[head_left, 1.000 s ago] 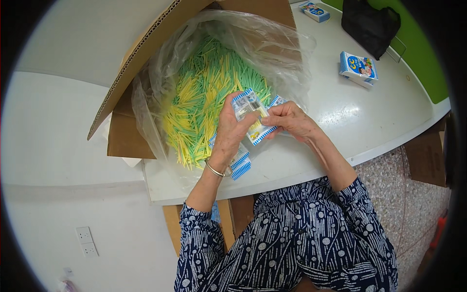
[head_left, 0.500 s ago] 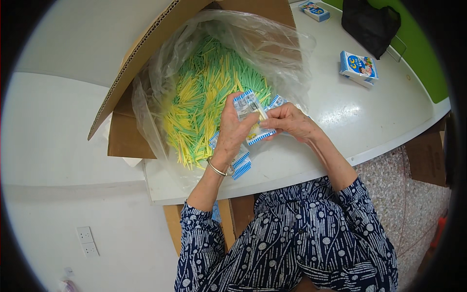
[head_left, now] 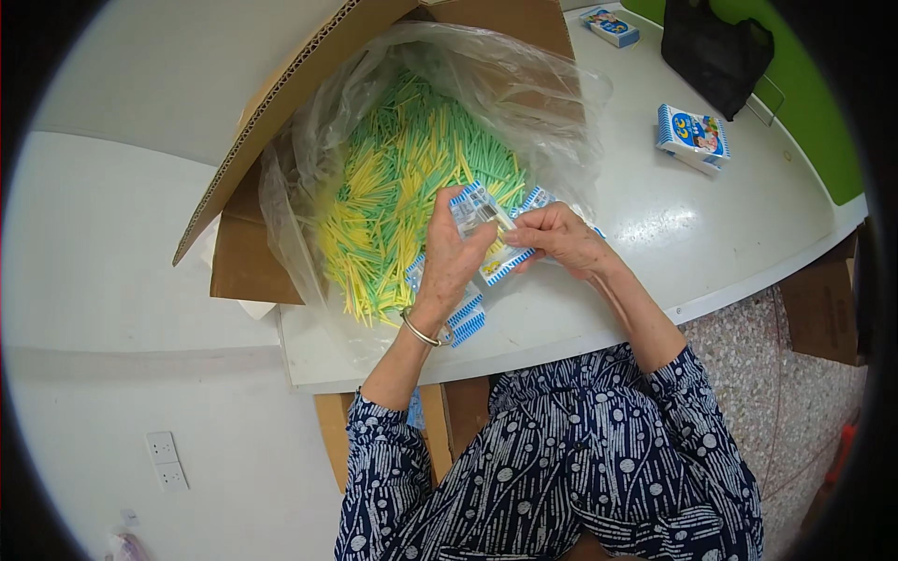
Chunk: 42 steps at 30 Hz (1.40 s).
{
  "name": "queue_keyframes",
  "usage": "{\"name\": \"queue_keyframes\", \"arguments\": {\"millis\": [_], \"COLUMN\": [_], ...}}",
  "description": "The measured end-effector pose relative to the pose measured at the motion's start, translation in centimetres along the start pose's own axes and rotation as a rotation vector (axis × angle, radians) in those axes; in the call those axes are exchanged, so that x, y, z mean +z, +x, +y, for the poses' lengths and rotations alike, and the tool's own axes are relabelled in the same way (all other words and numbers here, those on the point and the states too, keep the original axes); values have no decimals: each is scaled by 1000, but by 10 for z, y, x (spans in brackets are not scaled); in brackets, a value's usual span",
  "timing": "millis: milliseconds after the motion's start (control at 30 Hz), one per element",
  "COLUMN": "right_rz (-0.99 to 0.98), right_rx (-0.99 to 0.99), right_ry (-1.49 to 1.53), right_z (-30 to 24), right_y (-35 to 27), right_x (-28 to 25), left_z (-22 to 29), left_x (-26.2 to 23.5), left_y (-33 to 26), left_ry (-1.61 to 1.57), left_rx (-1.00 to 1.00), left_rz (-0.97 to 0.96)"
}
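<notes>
A small flat packet (head_left: 477, 208) with blue-and-white striped ends and a partly clear face is held between my two hands. My left hand (head_left: 454, 257) grips its left side, thumb across the front. On its right edge, my right hand (head_left: 559, 239) pinches with thumb and fingers. Behind the hands, a heap of thin green and yellow sticks (head_left: 412, 168) fills a clear plastic bag (head_left: 561, 122) lining a tipped cardboard box (head_left: 245, 252). More striped packets (head_left: 468, 324) lie below my left wrist, partly hidden, and another packet (head_left: 535, 198) shows behind my right fingers.
On the white table (head_left: 645, 224), a stack of blue-and-white packets (head_left: 694, 137) sits to the right, with another such packet (head_left: 613, 28) farther back. A black bag (head_left: 716, 56) rests near the green wall. A brown carton (head_left: 821, 299) stands beyond the table's right edge.
Both hands keep hold of the packet in nearly the same pose. The whole view has shifted very slightly.
</notes>
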State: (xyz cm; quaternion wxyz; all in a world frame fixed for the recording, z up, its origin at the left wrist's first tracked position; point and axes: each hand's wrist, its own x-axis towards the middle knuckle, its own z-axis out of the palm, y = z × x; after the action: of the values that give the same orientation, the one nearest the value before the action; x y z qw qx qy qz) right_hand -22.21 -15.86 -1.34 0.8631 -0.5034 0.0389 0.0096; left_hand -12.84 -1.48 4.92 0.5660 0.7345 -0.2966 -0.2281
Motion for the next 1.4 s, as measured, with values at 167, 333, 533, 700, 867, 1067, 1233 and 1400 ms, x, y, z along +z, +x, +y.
{"name": "queue_keyframes", "arguments": {"millis": [167, 333, 533, 700, 867, 1067, 1233, 1400], "right_rz": [53, 44, 316, 421, 452, 412, 405, 413], "right_rx": [-19, -61, -269, -290, -277, -261, -274, -262], "right_ry": [-68, -136, -80, -71, -76, -62, -53, -33], "right_z": [-4, -4, -14, -17, -15, -11, -7, -8], "right_y": [-6, -16, -16, -21, -23, -20, -19, -20], "right_x": [5, -8, -31, -32, -28, -28, -29, -29], "left_z": [-6, -1, -11, -22, -39, -46, -38, -35], "left_x": [-1, -12, -69, -48, -20, -20, -38, -54], "left_y": [-8, -8, 45, 73, 80, 94, 100, 92], "left_ry": [-13, 31, 29, 857, 1110, 1112, 976, 864], "left_rx": [18, 46, 63, 270, 149, 123, -7, 14], "left_rz": [-34, -182, 35, 68, 122, 132, 58, -17]}}
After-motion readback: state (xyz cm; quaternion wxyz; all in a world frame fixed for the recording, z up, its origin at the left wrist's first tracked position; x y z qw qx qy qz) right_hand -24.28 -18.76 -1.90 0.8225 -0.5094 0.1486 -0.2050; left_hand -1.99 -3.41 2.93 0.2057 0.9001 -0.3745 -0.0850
